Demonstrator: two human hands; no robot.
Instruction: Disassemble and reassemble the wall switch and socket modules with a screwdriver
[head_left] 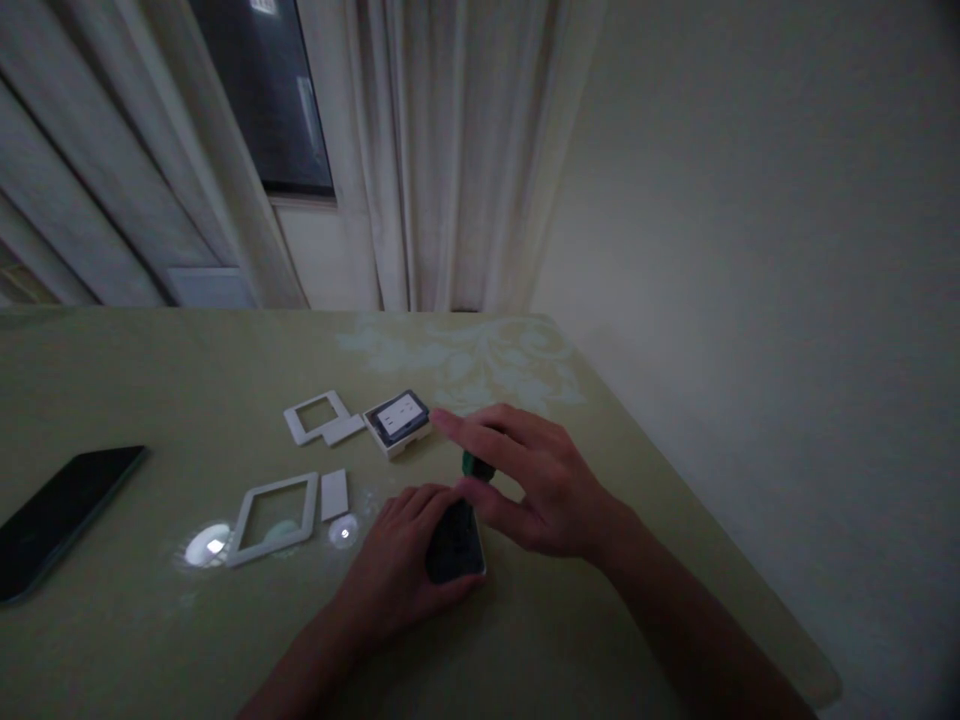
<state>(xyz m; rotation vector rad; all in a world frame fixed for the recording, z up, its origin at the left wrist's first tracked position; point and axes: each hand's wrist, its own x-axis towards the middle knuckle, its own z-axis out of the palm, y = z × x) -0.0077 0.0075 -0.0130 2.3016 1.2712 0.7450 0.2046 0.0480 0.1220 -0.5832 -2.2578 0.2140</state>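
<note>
My left hand (397, 570) is wrapped round a dark switch module (456, 545) with a white edge, holding it down on the table. Over it, my right hand (532, 485) grips a tool with a green handle (476, 466); its index finger points left. Just beyond the fingertip sits a second switch module (398, 420) with a white face. A large white frame (274, 516) and a small white cover plate (334, 494) lie left of my left hand. Farther back, a smaller white frame (316, 415) lies with another small plate (343, 430).
A dark phone (56, 518) lies at the table's left edge. The pale green tablecloth (150, 380) shows bright light spots (208, 545) near the large frame. The table's right edge (675, 470) runs along a wall. Curtains (442, 150) and a dark window (262, 90) stand behind.
</note>
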